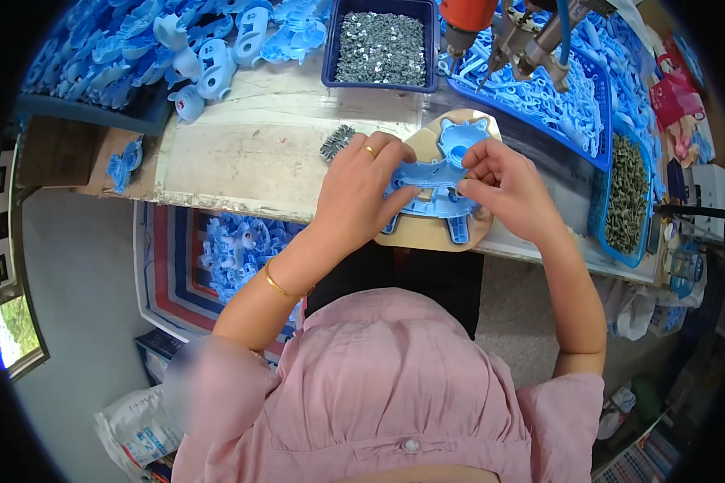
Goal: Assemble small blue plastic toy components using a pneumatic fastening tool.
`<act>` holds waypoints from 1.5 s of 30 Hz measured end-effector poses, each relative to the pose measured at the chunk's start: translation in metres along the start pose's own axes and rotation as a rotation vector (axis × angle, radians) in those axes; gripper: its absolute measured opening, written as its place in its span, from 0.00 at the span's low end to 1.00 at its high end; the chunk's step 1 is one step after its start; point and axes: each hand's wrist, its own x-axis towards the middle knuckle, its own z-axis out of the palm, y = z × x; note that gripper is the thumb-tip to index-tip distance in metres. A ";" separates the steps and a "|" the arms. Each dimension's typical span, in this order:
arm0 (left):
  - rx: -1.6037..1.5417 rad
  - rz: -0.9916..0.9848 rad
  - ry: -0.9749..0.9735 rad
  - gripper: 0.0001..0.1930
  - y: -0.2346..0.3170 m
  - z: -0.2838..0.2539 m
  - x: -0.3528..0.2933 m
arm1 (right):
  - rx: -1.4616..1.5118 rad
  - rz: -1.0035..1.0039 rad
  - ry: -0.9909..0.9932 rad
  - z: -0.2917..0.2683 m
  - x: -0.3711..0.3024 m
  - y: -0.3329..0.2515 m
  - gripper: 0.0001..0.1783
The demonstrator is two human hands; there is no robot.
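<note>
A blue plastic animal-shaped half shell [437, 175] lies hollow side up on a tan board [395, 235] at the table's front edge. It has an eared head at the upper right and legs toward me. My left hand [362, 181] grips the shell's left end, thumb on the near side and fingers on the far side. At the shell's neck, my right hand [503, 183] has its fingers curled and pinched close to a round part. Whatever is between those fingertips is too small to make out. A small pile of dark screws [337, 142] sits beyond my left hand.
An orange power screwdriver [466, 22] and a metal tool head [532, 48] hang above the far right. Behind stand a dark blue bin of screws [326, 64] and a blue basket of blue parts [606, 105]. Blue shells [121, 56] heap at far left.
</note>
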 end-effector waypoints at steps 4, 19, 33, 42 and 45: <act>-0.031 -0.040 0.012 0.18 0.003 -0.002 0.001 | -0.099 -0.030 0.023 0.001 -0.004 -0.010 0.13; 0.077 -0.029 0.000 0.07 0.009 -0.001 0.003 | -0.817 -0.600 0.151 0.001 0.012 0.002 0.08; 0.126 0.005 -0.009 0.12 0.008 -0.025 0.015 | -0.437 -0.887 0.828 -0.008 0.047 -0.119 0.23; 0.423 0.019 0.031 0.11 -0.071 -0.008 0.119 | -0.417 -1.053 1.201 -0.023 0.129 -0.147 0.37; 0.369 -0.041 -0.029 0.11 -0.094 -0.006 0.128 | -0.168 -0.866 0.841 -0.027 0.121 -0.164 0.27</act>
